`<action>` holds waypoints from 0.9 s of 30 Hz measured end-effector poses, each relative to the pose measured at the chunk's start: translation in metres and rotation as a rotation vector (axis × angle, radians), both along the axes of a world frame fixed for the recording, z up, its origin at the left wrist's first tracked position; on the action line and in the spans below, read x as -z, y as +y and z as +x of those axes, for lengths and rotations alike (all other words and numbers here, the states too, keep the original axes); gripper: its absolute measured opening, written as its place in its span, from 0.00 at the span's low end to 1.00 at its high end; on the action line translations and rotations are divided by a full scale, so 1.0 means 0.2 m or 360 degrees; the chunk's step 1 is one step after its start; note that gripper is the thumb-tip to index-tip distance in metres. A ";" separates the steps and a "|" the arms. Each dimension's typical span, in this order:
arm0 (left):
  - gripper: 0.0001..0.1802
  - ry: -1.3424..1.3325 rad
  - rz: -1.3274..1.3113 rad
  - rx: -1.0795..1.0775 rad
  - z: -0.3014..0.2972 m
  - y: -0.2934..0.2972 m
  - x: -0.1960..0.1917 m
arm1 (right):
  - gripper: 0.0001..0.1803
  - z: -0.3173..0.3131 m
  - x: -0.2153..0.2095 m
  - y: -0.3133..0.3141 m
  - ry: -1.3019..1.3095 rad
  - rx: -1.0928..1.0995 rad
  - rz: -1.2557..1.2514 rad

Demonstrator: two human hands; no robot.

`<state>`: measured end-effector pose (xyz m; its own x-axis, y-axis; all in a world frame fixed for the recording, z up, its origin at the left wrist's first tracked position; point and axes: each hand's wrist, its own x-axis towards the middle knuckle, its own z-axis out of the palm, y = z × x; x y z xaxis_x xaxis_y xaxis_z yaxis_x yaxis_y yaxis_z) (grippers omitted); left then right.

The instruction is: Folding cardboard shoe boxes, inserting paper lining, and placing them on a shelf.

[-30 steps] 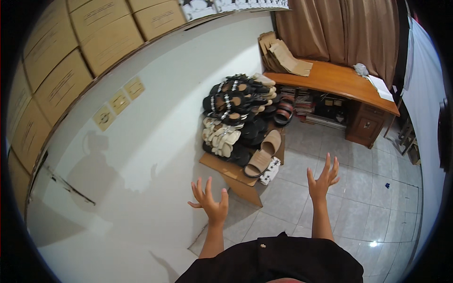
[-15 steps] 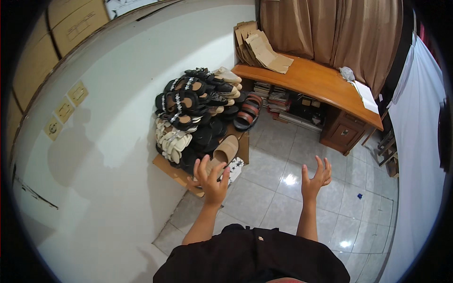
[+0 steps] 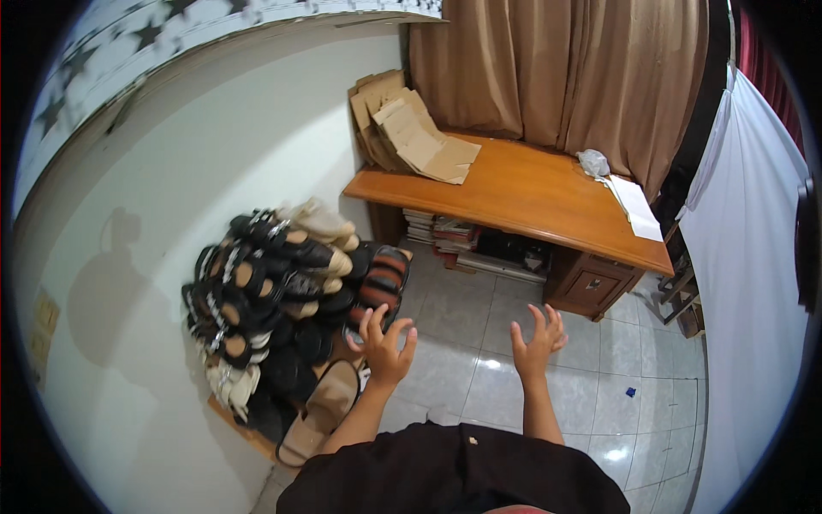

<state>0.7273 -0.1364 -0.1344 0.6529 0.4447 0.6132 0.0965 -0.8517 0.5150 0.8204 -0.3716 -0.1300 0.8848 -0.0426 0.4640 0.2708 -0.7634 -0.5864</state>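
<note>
Both my hands are raised in front of me with nothing in them. My left hand (image 3: 387, 349) has its fingers spread and curved, just right of a big pile of footwear. In the picture it overlaps the edge of a pair of black sandals with reddish-brown straps (image 3: 383, 283); I cannot tell any touch. Below it, beside my forearm, lie tan slip-on sandals (image 3: 330, 394). My right hand (image 3: 537, 343) is held over the tiled floor, fingers apart and bent. Black sandals with pale decorated straps (image 3: 235, 295) fill the pile's left side, with cream sandals (image 3: 231, 385) under them.
A wooden desk (image 3: 514, 197) stands ahead, with folded cardboard (image 3: 424, 137), a plastic bag (image 3: 592, 163) and white paper (image 3: 635, 208) on it. Stacked books (image 3: 454, 236) sit beneath. A white cloth (image 3: 745, 257) hangs at right. A small blue scrap (image 3: 631, 392) lies on the floor.
My view has shifted, so the footwear pile now sits lower and further left, and the desk appears nearer. Both hands keep their spread shape.
</note>
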 end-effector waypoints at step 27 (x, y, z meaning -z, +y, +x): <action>0.29 0.0850 -0.0104 0.0242 3.02 0.32 0.77 | 0.29 2.84 0.79 0.43 0.0867 -0.0693 -0.0725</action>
<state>1.3315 -0.0720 -0.2878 0.9251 0.3471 0.1539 0.2369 -0.8444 0.4804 1.3893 -0.2864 -0.2874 0.8843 0.4439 -0.1448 0.3646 -0.8502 -0.3798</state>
